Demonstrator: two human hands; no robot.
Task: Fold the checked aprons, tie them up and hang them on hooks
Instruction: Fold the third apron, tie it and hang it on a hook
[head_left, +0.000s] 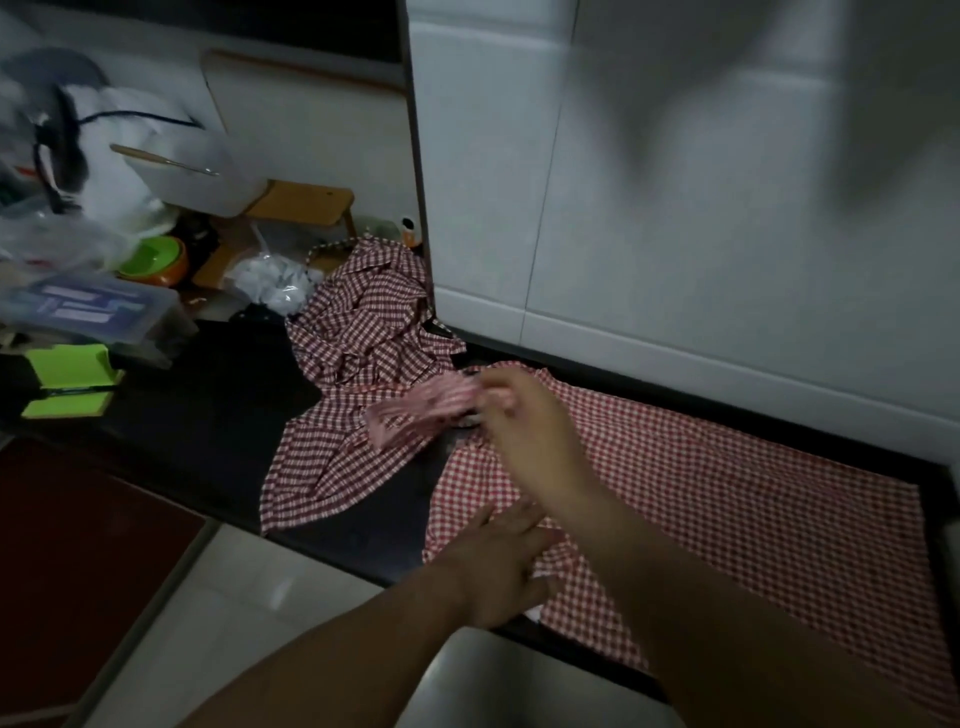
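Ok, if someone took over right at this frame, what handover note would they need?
Left hand: flat, pressing the near edge of the spread apron.
Right hand: gripping a bunched checked strap, blurred.
Second apron: crumpled heap to the left on the dark counter.
Done: one apron laid out flat.
Left: fold, tie and hang both; no hooks in view.

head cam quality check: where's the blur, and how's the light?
Head view: dim overall, the dark counter nearly black; motion blur on the right hand and the checked strap it grips; the left hand, flat on the spread apron, is sharper; the clutter is smeared; soft shadow on the white cabinet.
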